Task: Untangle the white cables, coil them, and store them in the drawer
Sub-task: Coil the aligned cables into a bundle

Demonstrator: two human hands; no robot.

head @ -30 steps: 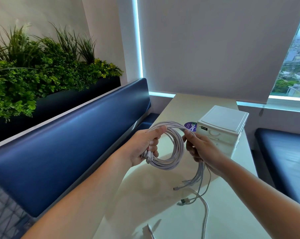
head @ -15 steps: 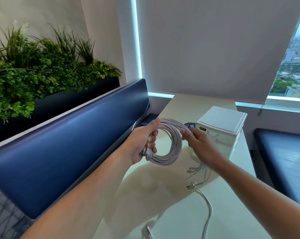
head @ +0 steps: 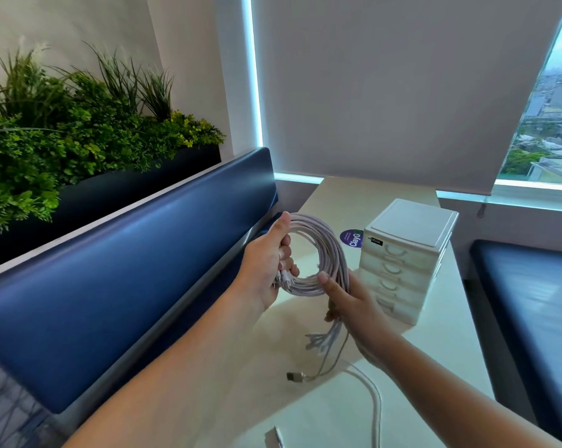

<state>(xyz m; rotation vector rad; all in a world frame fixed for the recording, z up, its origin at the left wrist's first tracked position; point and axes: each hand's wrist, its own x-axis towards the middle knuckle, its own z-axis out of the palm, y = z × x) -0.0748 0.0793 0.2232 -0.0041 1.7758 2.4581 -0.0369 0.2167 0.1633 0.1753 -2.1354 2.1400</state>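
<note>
A coil of white cables (head: 328, 250) hangs in the air above the cream table (head: 434, 360). My left hand (head: 270, 263) grips the coil's left side, with several plug ends sticking out below its fingers. My right hand (head: 350, 299) holds the coil's lower right part, fingers curled round the strands. Loose cable ends (head: 318, 337) dangle beneath it, and one connector (head: 294, 376) lies near the table. A white mini drawer chest (head: 405, 257) with several shut drawers stands just right of the coil.
Another white cable (head: 375, 402) trails across the table toward me. A purple round sticker (head: 352, 238) lies beside the chest. A blue padded bench back (head: 128, 263) runs along the left, a planter above it. A second blue seat (head: 531, 302) is at the right.
My right hand slid from the coil's upper right down to its lower right. The dangling ends are shorter and the coil looks tighter. My left hand kept its grip.
</note>
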